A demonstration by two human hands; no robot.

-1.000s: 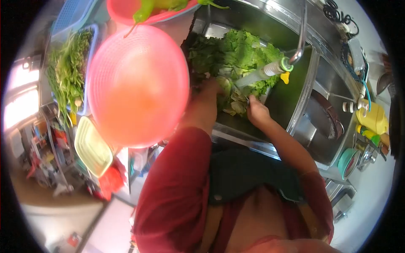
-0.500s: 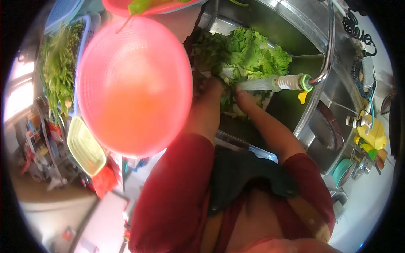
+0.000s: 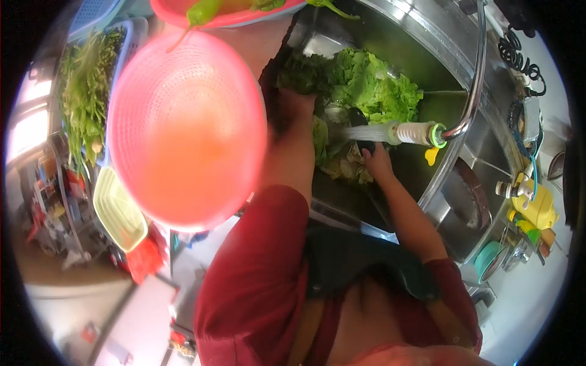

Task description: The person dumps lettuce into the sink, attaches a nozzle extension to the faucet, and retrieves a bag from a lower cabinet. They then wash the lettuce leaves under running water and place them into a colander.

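Note:
My left hand (image 3: 296, 107) is in the sink (image 3: 439, 107), at the left edge of the leafy greens. Its fingers are lost in shadow. My right hand (image 3: 378, 161) is closed around the lower end of a dark elongated object (image 3: 366, 145), whose kind I cannot make out. Bright green lettuce leaves (image 3: 372, 85) lie beyond the hands, with darker leaves (image 3: 302, 70) to their left. Yellowish leaves (image 3: 347, 166) lie between my hands. Water from the faucet nozzle (image 3: 415, 133) streams leftward over the greens and the dark object.
A pink colander (image 3: 189, 122) stands left of the sink, close to my left forearm. Green peppers (image 3: 204, 12) lie in a pink basin behind it. Leafy stalks (image 3: 88, 91) fill a blue basket at far left. The curved faucet pipe (image 3: 476, 67) arches over the sink's right side.
My right hand has drawn back to the right, and the dark object now shows in its grasp. My left hand has shifted slightly up and left. The view has tilted a little.

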